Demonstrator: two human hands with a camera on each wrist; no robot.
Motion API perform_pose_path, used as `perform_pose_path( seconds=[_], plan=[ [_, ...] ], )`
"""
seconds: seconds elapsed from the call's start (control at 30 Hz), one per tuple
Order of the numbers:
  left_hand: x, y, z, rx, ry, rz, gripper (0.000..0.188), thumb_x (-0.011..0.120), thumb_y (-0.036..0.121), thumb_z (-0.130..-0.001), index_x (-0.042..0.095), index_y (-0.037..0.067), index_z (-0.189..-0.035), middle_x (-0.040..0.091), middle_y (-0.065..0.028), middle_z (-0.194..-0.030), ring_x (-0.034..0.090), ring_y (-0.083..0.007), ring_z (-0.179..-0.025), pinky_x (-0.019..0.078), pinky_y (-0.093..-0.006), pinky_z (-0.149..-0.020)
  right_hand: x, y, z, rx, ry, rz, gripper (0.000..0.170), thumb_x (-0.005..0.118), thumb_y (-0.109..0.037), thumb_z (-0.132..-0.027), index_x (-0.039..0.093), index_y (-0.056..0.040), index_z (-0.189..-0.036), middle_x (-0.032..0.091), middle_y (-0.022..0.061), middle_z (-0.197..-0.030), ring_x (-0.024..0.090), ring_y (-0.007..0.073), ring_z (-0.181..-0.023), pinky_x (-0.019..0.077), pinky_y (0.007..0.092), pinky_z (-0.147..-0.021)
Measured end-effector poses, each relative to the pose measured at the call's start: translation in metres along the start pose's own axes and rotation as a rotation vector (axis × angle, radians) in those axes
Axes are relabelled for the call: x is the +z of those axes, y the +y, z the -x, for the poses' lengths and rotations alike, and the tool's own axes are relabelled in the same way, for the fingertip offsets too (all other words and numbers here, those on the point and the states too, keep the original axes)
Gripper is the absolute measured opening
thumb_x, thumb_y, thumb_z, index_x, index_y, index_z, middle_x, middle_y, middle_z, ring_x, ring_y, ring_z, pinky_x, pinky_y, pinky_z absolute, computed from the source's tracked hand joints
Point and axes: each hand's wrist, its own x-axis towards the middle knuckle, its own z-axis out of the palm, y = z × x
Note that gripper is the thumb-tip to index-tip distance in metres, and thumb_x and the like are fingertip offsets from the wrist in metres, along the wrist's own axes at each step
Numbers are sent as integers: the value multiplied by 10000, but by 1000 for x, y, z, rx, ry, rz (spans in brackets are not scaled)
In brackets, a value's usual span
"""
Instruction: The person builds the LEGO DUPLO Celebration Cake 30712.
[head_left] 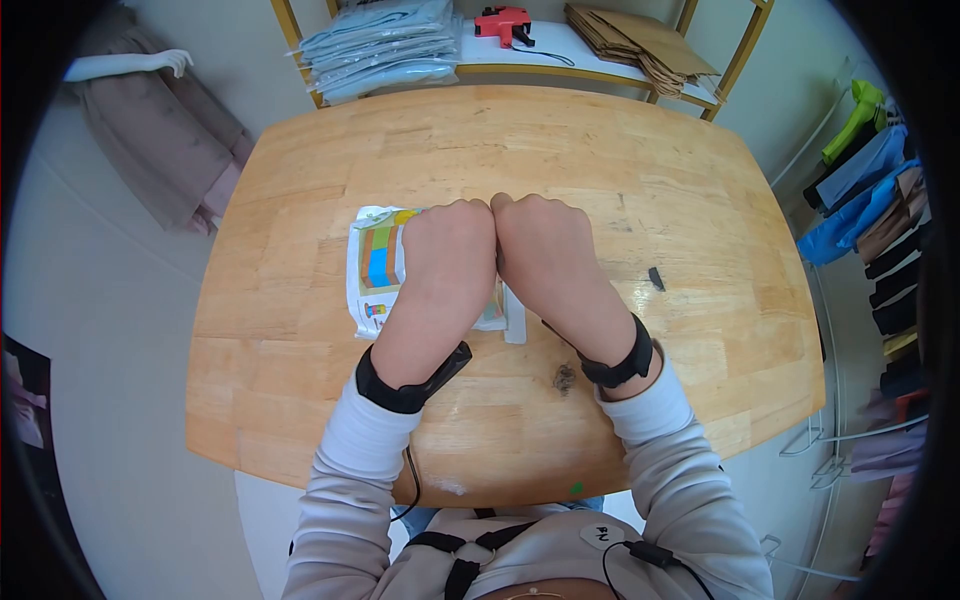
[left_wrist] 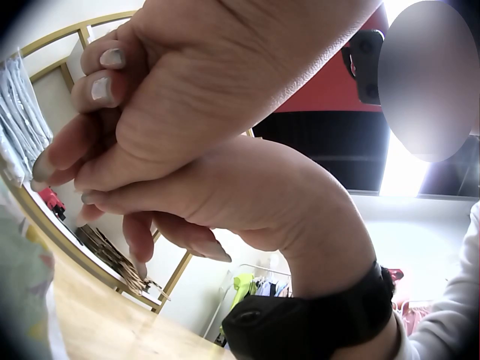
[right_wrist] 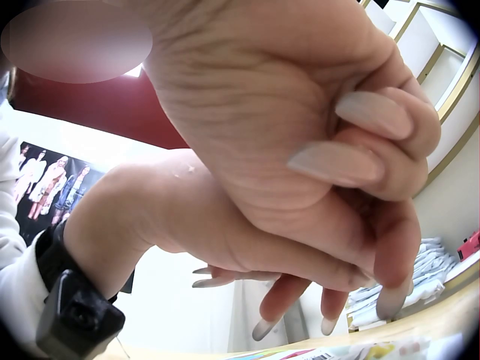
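Note:
My left hand (head_left: 449,250) and right hand (head_left: 545,240) meet side by side over the middle of the table, touching along their thumb sides. Bent at the wrists, both have loosely curled fingers that hang down. In the left wrist view, the thumb tips come together near the right hand's fingers (left_wrist: 210,247); nothing shows between them. The right wrist view gives the same picture, with the left hand's fingers (right_wrist: 274,306) drooping below. Under the hands lies a white plastic packet (head_left: 354,290) printed with coloured blocks, partly hidden by the left hand.
On the wooden table (head_left: 300,400), a small dark scrap (head_left: 656,279) lies to the right and a grey tuft (head_left: 564,379) nearer me. Behind stands a shelf (head_left: 600,62) with bagged clothes (head_left: 378,45), a red label gun (head_left: 502,24) and paper bags (head_left: 640,45). Clothes hang at right.

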Motion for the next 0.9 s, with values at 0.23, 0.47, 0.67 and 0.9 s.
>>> perform_pose_path(
  seconds=[0.23, 0.47, 0.67, 0.9],
  plan=[
    [1, -1, 0, 1, -10, -5, 70, 638, 72, -740, 637, 35, -799, 652, -150, -682, 669, -321, -670, 531, -399, -601, 0, 0, 0, 1, -19, 18, 78, 654, -78, -770, 604, -31, -805, 649, 157, -703, 667, 337, -679, 525, 411, -586],
    [1, -1, 0, 11, -9, 6, 67, 637, 66, -738, 631, 33, -796, 646, -149, -685, 665, -327, -673, 522, -401, -595, 5, 1, 2, -37, 57, 73, 62, 673, -64, -719, 651, -51, -774, 668, 114, -675, 693, 253, -641, 519, 323, -529],
    [3, -1, 1, 22, 26, 7, 69, 635, 62, -735, 625, 28, -794, 643, -156, -686, 663, -334, -679, 521, -405, -599, 3, 1, 2, -44, 39, 81, 62, 672, -64, -724, 652, -50, -780, 669, 110, -672, 696, 251, -646, 523, 324, -535],
    [2, -1, 0, 3, 3, 18, 70, 632, 62, -739, 627, 26, -798, 649, -161, -697, 665, -337, -684, 523, -409, -600, 4, 1, 1, -31, 40, 77, 62, 667, -65, -728, 652, -46, -785, 674, 111, -680, 697, 258, -650, 525, 329, -535]
  ],
)
